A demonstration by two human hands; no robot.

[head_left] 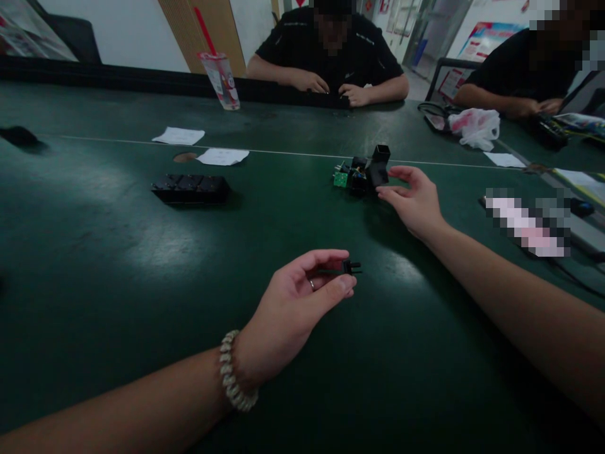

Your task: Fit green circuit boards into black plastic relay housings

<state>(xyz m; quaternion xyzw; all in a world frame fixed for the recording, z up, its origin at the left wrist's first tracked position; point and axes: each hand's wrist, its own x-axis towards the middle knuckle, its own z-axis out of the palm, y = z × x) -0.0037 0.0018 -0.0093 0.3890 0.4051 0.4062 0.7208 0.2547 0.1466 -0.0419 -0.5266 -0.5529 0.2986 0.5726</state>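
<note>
Left hand (295, 299) pinching black plug (347, 267), prongs outward, over table (283, 217) — right hand (420, 203) at parts pile (358, 179), can't tell if gripping. Cup (223, 83) holds red straw (205, 30) — other contents unclear; plastic bag (475, 128) likewise.

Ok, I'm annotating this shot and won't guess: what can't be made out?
All in the head view:
Rear of the black pronged piece: hidden by the left hand.
Whether the right hand grips or merely touches the black square-topped part: too small and dark.
Writing on the white papers: too small.
Dark object at far left: cut off by the edge, too dark to name.
</note>
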